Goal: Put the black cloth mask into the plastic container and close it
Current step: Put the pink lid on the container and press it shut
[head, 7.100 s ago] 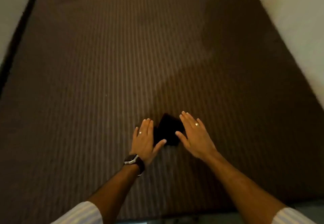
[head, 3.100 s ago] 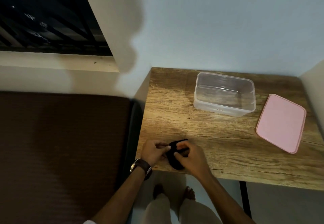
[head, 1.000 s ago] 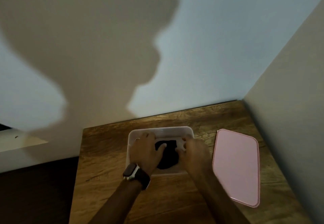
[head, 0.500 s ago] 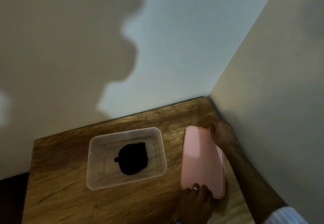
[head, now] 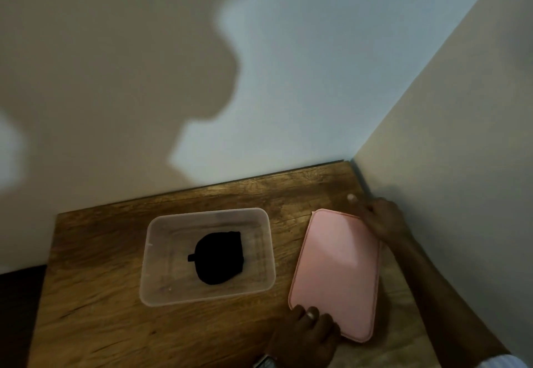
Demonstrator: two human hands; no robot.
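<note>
**Lifting the lid square to the box**

At centre-left of the frame I have the box (head: 207,255) standing open on the table (head: 95,324), with the mask (head: 219,258) lying bunched on its floor, clear of the walls and well below the rim. Nothing pokes over the edge, so I judge the seal path free.

Just right of the box lies the lid (head: 336,272), flat, with its long side running up the frame. My left hand (head: 305,336) is at the lid's near corner, lower centre, fingers (head: 311,314) curled onto the edge. My right hand (head: 380,220) grips the far corner, tight against the side wall. Both hands hold the lid; I cannot tell whether it has left the wood.

To do this well, I'd lift both ends together, turn the lid a quarter so its long side matches the box, lower it level, then press the corners in turn. The wall crowds my right hand, so I'd draw leftward first.
</note>
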